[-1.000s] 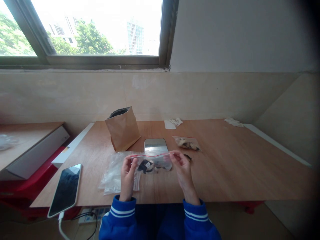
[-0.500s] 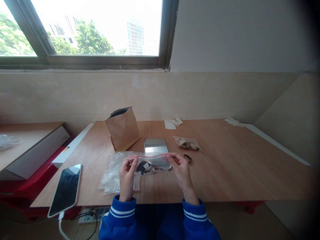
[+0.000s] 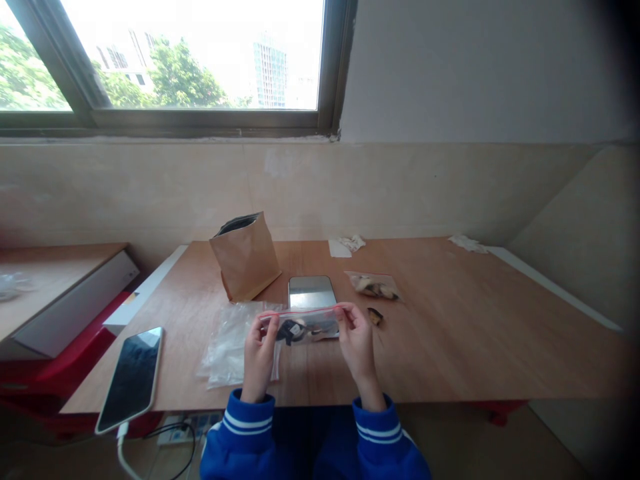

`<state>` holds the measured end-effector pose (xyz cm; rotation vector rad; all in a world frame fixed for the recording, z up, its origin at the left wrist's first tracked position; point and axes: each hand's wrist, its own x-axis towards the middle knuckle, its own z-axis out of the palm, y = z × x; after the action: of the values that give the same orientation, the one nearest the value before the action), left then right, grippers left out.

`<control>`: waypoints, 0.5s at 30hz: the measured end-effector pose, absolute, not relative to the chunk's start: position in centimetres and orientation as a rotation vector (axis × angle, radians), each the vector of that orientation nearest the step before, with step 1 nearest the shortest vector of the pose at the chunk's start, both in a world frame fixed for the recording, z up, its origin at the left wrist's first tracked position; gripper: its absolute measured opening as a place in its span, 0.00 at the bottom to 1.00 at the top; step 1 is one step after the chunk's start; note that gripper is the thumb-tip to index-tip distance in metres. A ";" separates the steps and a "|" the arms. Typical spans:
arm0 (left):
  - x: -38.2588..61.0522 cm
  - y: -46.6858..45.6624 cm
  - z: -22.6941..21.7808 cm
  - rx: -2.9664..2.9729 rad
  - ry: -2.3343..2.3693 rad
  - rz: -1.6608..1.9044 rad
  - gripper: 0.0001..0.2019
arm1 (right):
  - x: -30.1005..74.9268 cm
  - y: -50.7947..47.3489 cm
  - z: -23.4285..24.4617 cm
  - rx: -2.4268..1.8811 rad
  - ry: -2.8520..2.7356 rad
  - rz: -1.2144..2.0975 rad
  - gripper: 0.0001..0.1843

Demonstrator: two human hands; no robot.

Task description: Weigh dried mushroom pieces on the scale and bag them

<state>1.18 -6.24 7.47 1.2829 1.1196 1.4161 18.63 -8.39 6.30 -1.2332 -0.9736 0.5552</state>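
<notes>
Both of my hands hold a small clear zip bag (image 3: 305, 325) with a red seal strip, lifted just above the wooden table (image 3: 450, 333). Dark and pale pieces lie inside it. My left hand (image 3: 260, 353) pinches the bag's left top corner. At the right top corner my right hand (image 3: 354, 340) pinches the seal. A single dark piece (image 3: 375, 316) lies loose on the table just right of my right hand. Behind the bag rests a small metal scale (image 3: 311, 291).
An open brown paper bag (image 3: 245, 257) stands at the back left. A pile of empty clear bags (image 3: 230, 343) lies left of my hands. A filled zip bag (image 3: 373, 286) lies behind. A phone (image 3: 131, 377) on a cable sits at the table's left front corner.
My right hand has slid left along the red seal, so my hands are closer together. The bag has stayed in front of the scale, slightly lower.
</notes>
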 end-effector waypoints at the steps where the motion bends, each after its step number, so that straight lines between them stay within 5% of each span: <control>1: 1.1 -6.3 7.5 1.274 1.119 1.416 0.15 | 18.5 -8.4 6.3 -1.232 -0.975 0.552 0.20; 15: 0.7 -6.0 7.1 1.263 1.069 1.406 0.12 | 18.5 -8.6 7.0 -1.018 -1.013 0.890 0.20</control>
<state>0.66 -6.02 7.14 1.2632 1.0693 1.4058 18.46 -8.64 7.02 -1.0181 -1.0125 0.8899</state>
